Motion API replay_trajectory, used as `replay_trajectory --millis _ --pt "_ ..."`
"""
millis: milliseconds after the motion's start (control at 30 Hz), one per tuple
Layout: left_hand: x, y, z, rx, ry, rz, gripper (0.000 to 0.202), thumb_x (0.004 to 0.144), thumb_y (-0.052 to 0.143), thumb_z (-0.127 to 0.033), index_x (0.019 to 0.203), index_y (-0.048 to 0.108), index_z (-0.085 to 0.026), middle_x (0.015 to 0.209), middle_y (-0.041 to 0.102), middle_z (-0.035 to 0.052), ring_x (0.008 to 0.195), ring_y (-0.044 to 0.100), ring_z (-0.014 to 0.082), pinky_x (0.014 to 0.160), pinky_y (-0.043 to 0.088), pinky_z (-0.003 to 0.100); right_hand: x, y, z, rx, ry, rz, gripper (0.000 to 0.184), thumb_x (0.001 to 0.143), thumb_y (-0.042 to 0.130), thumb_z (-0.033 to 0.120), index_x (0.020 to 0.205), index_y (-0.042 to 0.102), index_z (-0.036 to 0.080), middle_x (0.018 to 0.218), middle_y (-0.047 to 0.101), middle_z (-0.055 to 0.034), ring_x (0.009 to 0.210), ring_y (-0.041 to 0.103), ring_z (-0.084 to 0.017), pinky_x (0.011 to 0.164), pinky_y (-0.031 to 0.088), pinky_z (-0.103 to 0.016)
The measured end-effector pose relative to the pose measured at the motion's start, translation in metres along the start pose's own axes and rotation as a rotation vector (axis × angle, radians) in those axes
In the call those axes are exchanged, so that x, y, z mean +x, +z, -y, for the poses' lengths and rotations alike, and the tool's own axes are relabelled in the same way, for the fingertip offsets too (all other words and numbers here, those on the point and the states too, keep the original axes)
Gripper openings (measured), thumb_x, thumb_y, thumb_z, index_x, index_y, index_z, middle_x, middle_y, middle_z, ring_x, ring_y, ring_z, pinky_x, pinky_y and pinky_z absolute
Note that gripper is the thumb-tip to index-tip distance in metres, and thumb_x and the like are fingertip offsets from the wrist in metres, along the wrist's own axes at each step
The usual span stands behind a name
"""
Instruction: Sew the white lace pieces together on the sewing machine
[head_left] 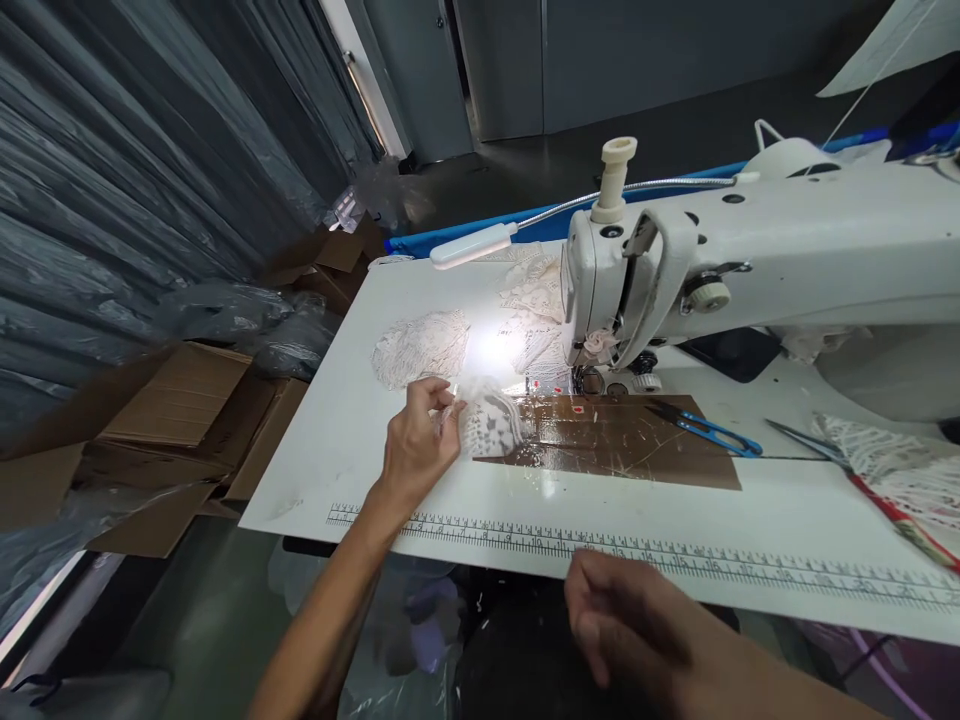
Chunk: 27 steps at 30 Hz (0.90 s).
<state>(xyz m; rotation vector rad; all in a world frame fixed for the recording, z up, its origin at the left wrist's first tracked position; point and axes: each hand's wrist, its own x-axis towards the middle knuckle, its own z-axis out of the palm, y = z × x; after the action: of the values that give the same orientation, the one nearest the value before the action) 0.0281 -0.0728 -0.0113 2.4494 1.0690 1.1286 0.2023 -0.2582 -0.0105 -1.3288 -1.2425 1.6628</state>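
My left hand (420,440) pinches the edge of a small white lace piece (491,420) between thumb and fingers. This lace lies at the left end of a brown plate (622,445), left of the sewing machine's needle area. My right hand (626,610) is at the table's front edge, slightly blurred, with fingers loosely curled and nothing visible in them. The white sewing machine (795,240) stands to the right, its needle area lit. A pile of cream lace (424,347) rests beyond my left hand, and more lace (536,285) lies behind the needle area.
Blue thread snips (712,432) lie on the brown plate. Scissors (814,440) point left near white lace (900,470) at the right. A printed ruler (536,541) runs along the front edge. Cardboard boxes (180,400) and plastic bags stand left of the table.
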Motion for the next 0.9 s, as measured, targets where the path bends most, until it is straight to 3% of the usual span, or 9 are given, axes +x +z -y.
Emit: replay_trajectory --millis 67,133,200,267,400,467,567,767,900 --pt "0.001 -0.004 -0.009 -0.271 -0.253 0.176 0.039 0.082 0.067 -0.024 0.115 0.047 -0.018 0.081 0.065 0.0006 0.075 0.065 0.0147 0.07 0.053 0.027 -0.01 -0.01 -0.001 -0.224 -0.02 -0.034 0.028 0.094 0.044 0.049 0.088 0.05 0.022 0.069 0.056 -0.0003 0.056 0.047 -0.012 0.049 0.037 -0.023" --pt "0.001 -0.002 -0.027 -0.548 -0.4 0.331 0.044 0.081 0.071 -0.03 0.116 0.047 -0.019 0.082 0.066 0.0004 0.075 0.065 0.0138 0.071 0.053 0.026 -0.003 -0.027 0.004 -0.476 -0.226 -0.241 0.029 0.088 0.057 0.043 0.109 0.052 0.023 0.096 0.06 -0.0057 0.082 0.057 -0.017 0.073 0.049 -0.031" --pt "0.0 0.002 -0.046 -0.721 -0.474 0.417 0.045 0.079 0.074 -0.03 0.114 0.048 -0.018 0.084 0.066 0.0015 0.075 0.065 0.0132 0.071 0.052 0.025 0.012 -0.044 0.012 -0.617 -0.41 -0.395 0.05 0.086 0.061 0.042 0.13 0.045 0.025 0.127 0.051 -0.0108 0.115 0.05 -0.025 0.096 0.045 -0.04" --pt "0.0 0.006 -0.06 -0.818 -0.512 0.464 0.045 0.077 0.076 -0.028 0.113 0.05 -0.017 0.084 0.066 0.0013 0.072 0.063 0.0113 0.07 0.051 0.024 0.029 -0.054 0.02 -0.615 -0.505 -0.4 0.066 0.082 0.065 0.045 0.139 0.038 0.026 0.138 0.044 -0.0113 0.127 0.042 -0.027 0.104 0.04 -0.044" --pt "0.005 0.007 -0.065 -0.919 -0.555 0.487 0.044 0.074 0.078 -0.027 0.109 0.053 -0.016 0.081 0.065 0.0006 0.068 0.061 0.0097 0.069 0.049 0.022 0.049 -0.057 0.026 -0.299 -0.393 -0.246 0.039 0.087 0.059 0.046 0.117 0.058 0.021 0.108 0.064 -0.0079 0.095 0.061 -0.021 0.084 0.05 -0.035" --pt "0.007 0.006 -0.061 -0.912 -0.581 0.459 0.041 0.074 0.078 -0.027 0.106 0.055 -0.015 0.081 0.066 0.0011 0.071 0.062 0.0103 0.07 0.049 0.022 0.052 -0.055 0.024 -0.191 -0.321 -0.235 0.029 0.09 0.055 0.046 0.097 0.062 0.019 0.086 0.065 -0.0041 0.075 0.059 -0.016 0.069 0.048 -0.029" --pt "0.008 0.007 -0.057 -0.892 -0.61 0.415 0.037 0.075 0.077 -0.027 0.104 0.057 -0.014 0.082 0.067 0.0022 0.075 0.063 0.0111 0.072 0.049 0.022 0.054 -0.053 0.019 -0.178 -0.292 -0.273 0.03 0.089 0.057 0.047 0.082 0.06 0.018 0.071 0.058 -0.0003 0.063 0.051 -0.012 0.057 0.04 -0.026" --pt "-0.001 0.02 -0.06 -0.919 -0.576 0.435 0.037 0.078 0.075 -0.027 0.105 0.054 -0.014 0.086 0.069 0.0051 0.078 0.066 0.0139 0.073 0.051 0.026 0.053 -0.051 0.014 -0.196 -0.285 -0.289 0.03 0.088 0.057 0.047 0.084 0.059 0.018 0.069 0.057 -0.0001 0.061 0.05 -0.013 0.056 0.04 -0.026" --pt "-0.004 0.024 -0.06 -0.787 -0.493 0.457 0.042 0.082 0.071 -0.027 0.114 0.048 -0.015 0.085 0.07 0.005 0.078 0.066 0.0152 0.072 0.051 0.027 0.05 -0.057 0.018 -0.231 -0.276 -0.409 0.029 0.086 0.06 0.042 0.102 0.061 0.018 0.082 0.064 -0.0038 0.073 0.058 -0.016 0.064 0.046 -0.029"
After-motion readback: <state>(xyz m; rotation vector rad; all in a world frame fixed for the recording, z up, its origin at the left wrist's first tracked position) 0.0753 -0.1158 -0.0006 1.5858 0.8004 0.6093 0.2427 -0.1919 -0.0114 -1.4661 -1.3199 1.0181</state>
